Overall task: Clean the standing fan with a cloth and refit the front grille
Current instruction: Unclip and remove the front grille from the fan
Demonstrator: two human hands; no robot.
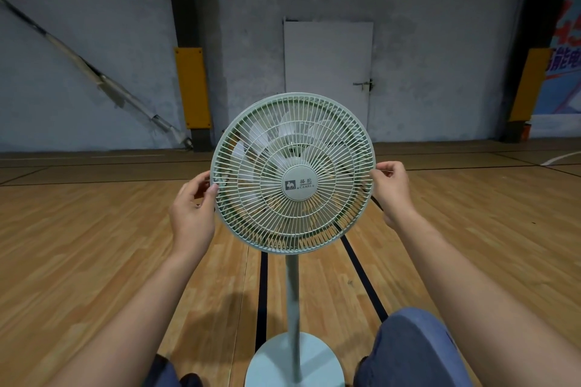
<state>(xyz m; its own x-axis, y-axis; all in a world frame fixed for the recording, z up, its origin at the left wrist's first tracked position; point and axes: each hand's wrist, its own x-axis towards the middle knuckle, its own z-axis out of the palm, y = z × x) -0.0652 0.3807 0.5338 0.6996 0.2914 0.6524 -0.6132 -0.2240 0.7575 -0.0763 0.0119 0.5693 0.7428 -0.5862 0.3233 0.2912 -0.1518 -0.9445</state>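
Head view: gripped front grille (294,173) by its rim, left hand (193,207) and right hand (391,188) fingers (213,190) pinching opposite edges, probably to align it squarely over blades (267,138) between.

The pale green front grille (294,173) stands upright over the standing fan (295,292), its round badge (marked CAMEL) at centre. White blades (290,132) show through toward 12 o'clock. The pole runs down at 6 o'clock to a round base (273,364) on the floor.
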